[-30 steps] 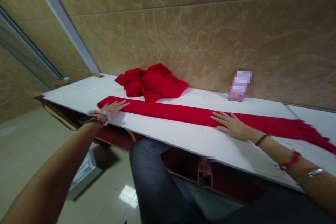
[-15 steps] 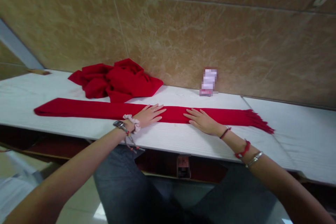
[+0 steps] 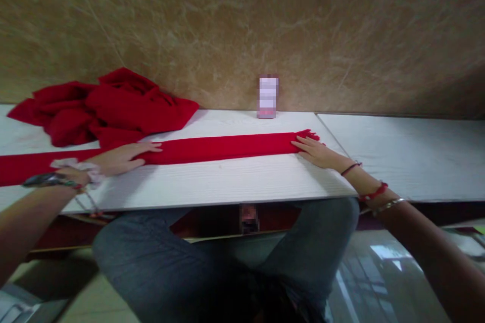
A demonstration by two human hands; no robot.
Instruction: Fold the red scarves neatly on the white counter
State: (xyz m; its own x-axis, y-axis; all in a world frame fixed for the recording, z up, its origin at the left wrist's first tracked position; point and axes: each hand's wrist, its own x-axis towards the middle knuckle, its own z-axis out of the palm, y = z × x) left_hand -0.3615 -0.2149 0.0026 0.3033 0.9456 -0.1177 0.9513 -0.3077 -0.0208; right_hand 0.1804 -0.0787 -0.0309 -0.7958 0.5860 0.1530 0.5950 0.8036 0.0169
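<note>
A long red scarf (image 3: pixel 227 147) lies folded in a narrow strip along the white tabletop (image 3: pixel 227 181). My left hand (image 3: pixel 123 157) rests flat on the strip left of its middle, fingers stretched out. My right hand (image 3: pixel 316 152) lies flat at the scarf's fringed right end, fingers extended onto the cloth. Neither hand grips anything. A watch and a scrunchie sit on my left wrist, bracelets on my right.
A crumpled heap of red cloth (image 3: pixel 102 108) lies at the back left against the tan tiled wall. A small blurred box (image 3: pixel 268 96) stands at the wall behind the scarf. A second white tabletop (image 3: pixel 401 151) adjoins at the right. My knees are under the table's edge.
The view has swung right. My right hand slid along the scarf to its fringed end, and my left hand moved right to near the strip's middle, both staying flat.
</note>
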